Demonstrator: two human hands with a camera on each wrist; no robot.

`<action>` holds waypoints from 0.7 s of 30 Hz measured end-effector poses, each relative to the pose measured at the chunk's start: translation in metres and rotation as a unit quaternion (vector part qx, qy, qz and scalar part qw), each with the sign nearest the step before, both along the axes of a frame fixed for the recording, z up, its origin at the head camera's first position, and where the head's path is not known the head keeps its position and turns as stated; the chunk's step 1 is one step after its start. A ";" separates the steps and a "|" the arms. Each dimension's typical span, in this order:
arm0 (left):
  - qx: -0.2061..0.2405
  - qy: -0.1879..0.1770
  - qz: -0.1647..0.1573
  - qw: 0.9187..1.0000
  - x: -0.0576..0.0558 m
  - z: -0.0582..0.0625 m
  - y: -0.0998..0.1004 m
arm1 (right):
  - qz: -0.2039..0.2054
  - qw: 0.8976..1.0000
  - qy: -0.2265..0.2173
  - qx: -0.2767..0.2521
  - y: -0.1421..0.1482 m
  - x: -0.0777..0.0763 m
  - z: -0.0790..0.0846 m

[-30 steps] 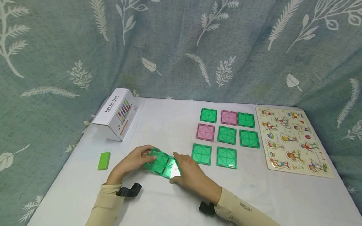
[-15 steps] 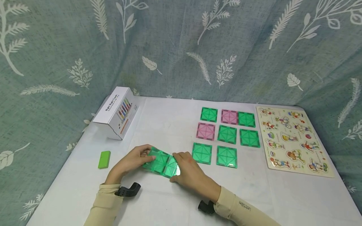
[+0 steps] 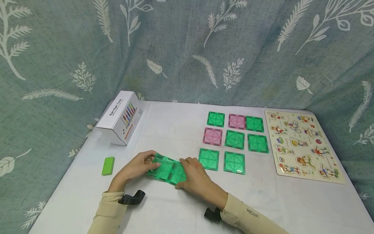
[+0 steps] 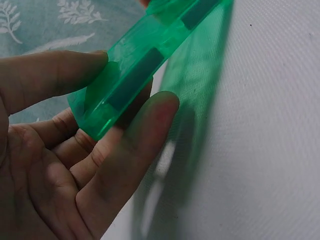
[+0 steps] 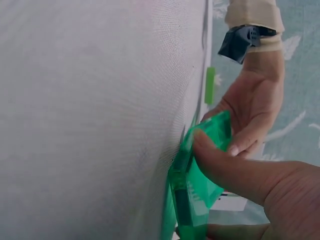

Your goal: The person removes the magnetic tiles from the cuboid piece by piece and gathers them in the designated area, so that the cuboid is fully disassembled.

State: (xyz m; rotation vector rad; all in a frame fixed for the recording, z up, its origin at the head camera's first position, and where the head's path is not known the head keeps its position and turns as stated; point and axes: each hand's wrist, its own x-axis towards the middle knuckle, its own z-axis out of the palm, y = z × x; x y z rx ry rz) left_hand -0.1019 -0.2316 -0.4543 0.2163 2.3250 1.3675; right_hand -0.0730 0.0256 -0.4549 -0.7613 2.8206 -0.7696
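Note:
Two clear green square magnetic tiles meet edge to edge above the front middle of the white table. My left hand pinches the left tile, thumb on its upper face and fingers beneath, as the left wrist view shows. On the other side, my right hand grips the right tile by its edges between thumb and fingers. In the right wrist view the joined tiles bend slightly at their seam, held close over the cloth.
Right of the hands lie several green tiles and two pink tiles. A picture puzzle board sits at far right. At left are a white box and a green block. A patterned curtain hangs behind the table.
The bright glare on the right tile has faded as its tilt shifted slightly. Both hands keep their hold in nearly the same place.

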 end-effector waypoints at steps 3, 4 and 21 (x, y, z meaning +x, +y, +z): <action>-0.002 0.000 0.000 1.000 0.000 -0.001 -0.001 | -0.003 1.000 0.001 -0.008 0.001 0.000 -0.001; -0.002 0.000 0.001 1.000 0.001 -0.001 -0.002 | -0.004 1.000 0.000 -0.012 0.002 0.000 -0.001; 0.016 -0.020 0.000 1.000 0.002 -0.003 -0.004 | -0.008 0.997 -0.025 -0.070 0.004 -0.002 -0.003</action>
